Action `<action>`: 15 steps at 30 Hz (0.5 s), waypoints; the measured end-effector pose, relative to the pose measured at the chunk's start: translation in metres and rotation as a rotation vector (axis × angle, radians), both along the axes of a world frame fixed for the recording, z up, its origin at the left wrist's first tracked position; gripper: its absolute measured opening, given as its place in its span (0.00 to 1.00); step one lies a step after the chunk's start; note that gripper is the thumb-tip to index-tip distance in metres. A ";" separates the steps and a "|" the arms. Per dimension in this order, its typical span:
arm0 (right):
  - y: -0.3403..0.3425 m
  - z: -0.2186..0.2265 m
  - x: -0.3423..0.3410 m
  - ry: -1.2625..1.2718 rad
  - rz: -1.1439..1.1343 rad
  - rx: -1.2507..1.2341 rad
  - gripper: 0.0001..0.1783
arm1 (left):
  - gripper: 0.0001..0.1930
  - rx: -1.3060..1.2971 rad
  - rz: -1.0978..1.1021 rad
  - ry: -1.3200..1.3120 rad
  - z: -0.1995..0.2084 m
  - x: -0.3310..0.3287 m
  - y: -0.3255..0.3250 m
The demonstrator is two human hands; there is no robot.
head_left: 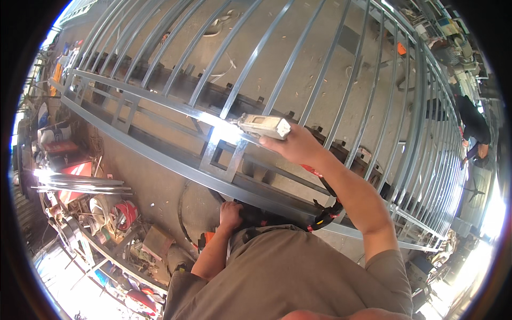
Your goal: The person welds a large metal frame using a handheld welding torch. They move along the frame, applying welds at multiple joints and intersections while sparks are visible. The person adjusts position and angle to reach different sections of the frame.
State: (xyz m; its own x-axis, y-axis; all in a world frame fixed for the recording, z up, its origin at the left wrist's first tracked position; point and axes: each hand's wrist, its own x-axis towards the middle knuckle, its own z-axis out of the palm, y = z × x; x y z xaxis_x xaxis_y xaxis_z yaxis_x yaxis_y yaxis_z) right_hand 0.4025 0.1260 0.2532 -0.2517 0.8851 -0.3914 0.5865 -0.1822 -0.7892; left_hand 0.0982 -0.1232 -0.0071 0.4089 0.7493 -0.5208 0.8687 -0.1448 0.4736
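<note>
My right hand [301, 146] is wrapped round a pale, boxy handheld welding torch [261, 126]. The torch's tip points left at a joint on the silver metal frame [160, 100], where a white glare [226, 132] hides the contact. Short upright pieces join the frame's two long rails beneath that spot. Lower down, close to my body, my left hand [231, 214] is closed beside a dark object or cloth [261, 216]; what its fingers grip, if anything, is hidden. A dark cable with red bands [325, 213] runs below my right forearm.
Long parallel bars [256, 50] of the frame stretch away over the floor. Another person [473, 125] bends over its far right side. Loose metal strips [85, 184], a red reel-like item [126, 214] and a cardboard box [158, 241] crowd the left. An orange item [401, 49] lies beyond the bars.
</note>
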 end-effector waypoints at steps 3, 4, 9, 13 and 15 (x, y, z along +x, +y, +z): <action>-0.001 -0.001 -0.002 0.004 -0.006 0.023 0.29 | 0.16 0.022 0.042 -0.030 -0.004 -0.002 -0.004; -0.003 -0.001 -0.004 0.006 -0.008 0.037 0.30 | 0.15 0.028 0.056 -0.039 -0.005 -0.002 -0.006; -0.020 0.004 -0.019 -0.114 -0.027 0.129 0.32 | 0.12 0.004 0.092 -0.088 -0.007 0.000 -0.004; -0.019 0.016 -0.024 -0.097 -0.058 0.046 0.33 | 0.13 -0.024 0.113 -0.074 -0.006 0.004 0.002; -0.017 0.019 -0.026 -0.041 -0.102 -0.023 0.32 | 0.15 -0.009 0.085 -0.057 -0.006 0.003 0.003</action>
